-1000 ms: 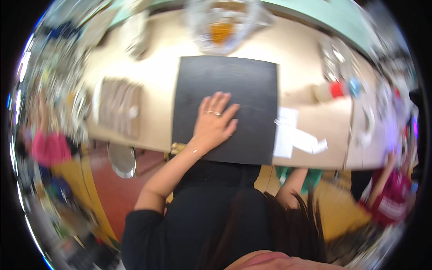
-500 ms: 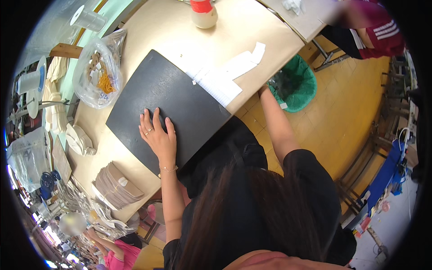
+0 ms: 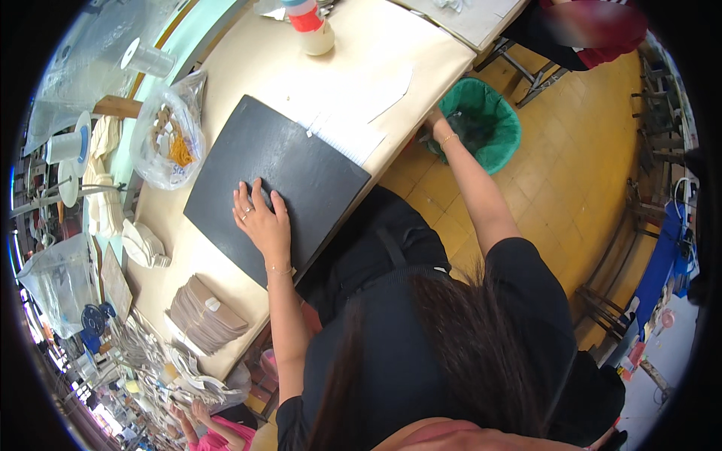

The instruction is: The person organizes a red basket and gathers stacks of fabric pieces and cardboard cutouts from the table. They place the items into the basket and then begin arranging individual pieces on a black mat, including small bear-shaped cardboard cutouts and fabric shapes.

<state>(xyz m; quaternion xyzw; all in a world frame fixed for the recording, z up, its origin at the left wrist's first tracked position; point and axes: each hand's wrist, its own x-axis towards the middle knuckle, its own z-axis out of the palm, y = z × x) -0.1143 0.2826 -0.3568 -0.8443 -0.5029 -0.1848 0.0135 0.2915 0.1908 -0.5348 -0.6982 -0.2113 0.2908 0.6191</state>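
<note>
The left hand lies palm down on a black rectangular mat, its fingers spread and grasping nothing, with a ring on one finger. The right hand is down at the table's edge, beside a green-lined bin; its fingers are hidden, so I cannot tell whether they grip anything. The mat sits on a tan-topped table, close to the edge nearest the person. Against its far-right side lies a sheet of lined white paper, and farther off stands a bottle with a red band. To the mat's left, a clear plastic bag holds a bundle of orange cord; nearer are a stack of cream pieces and a stack of brownish-grey flat pieces. Beyond the table's left side is a spool. A co-worker in pink is at lower left, another in maroon at upper right.
</note>
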